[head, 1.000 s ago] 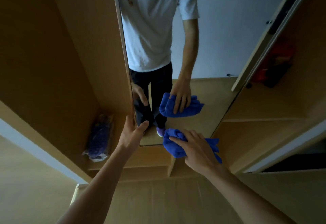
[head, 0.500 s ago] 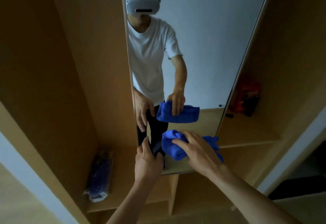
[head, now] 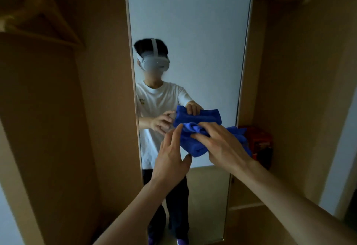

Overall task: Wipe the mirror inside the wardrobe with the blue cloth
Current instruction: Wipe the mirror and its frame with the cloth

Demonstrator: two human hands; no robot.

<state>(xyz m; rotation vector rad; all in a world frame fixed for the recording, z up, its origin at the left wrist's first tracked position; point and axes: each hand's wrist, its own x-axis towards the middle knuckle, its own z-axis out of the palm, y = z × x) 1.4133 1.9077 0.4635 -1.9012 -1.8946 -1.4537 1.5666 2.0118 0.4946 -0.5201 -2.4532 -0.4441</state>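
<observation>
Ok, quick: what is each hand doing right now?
Left hand: open, fingers straight, beside the end of the blue cloth, holding nothing.
Right hand: closed on the blue cloth, fingers curled over it.

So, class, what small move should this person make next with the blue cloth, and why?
Probably slide the blue cloth sideways across the mirror: the right hand holds it bunched against the glass, with the left hand open beside it.

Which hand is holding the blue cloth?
The right hand, its fingers curled over the folded blue cloth; the left hand is open beside its edge.
</observation>
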